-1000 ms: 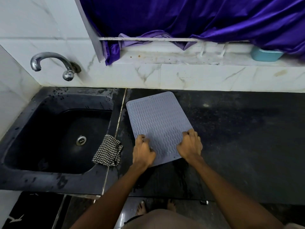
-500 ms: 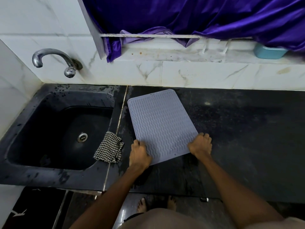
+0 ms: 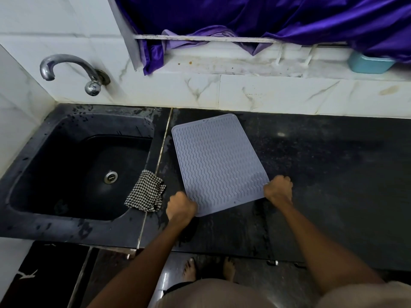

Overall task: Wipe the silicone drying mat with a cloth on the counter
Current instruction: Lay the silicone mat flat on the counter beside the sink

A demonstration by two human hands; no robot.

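A lilac silicone drying mat (image 3: 216, 162) with wavy ridges lies flat on the black counter (image 3: 322, 174), slightly skewed. My left hand (image 3: 180, 206) grips its near left corner with curled fingers. My right hand (image 3: 278, 190) grips its near right corner the same way. A black-and-white checked cloth (image 3: 145, 192) lies crumpled on the sink's right rim, left of the mat, touched by neither hand.
A black sink (image 3: 73, 165) with a steel drain fills the left side, under a chrome tap (image 3: 66, 70) on the white tiled wall. Purple fabric (image 3: 266, 16) hangs over the ledge behind. A teal box (image 3: 369, 63) sits on the ledge at far right.
Both hands have slid apart along the mat's near edge, from the middle out to its two corners. The mat now lies spread wider and flatter.
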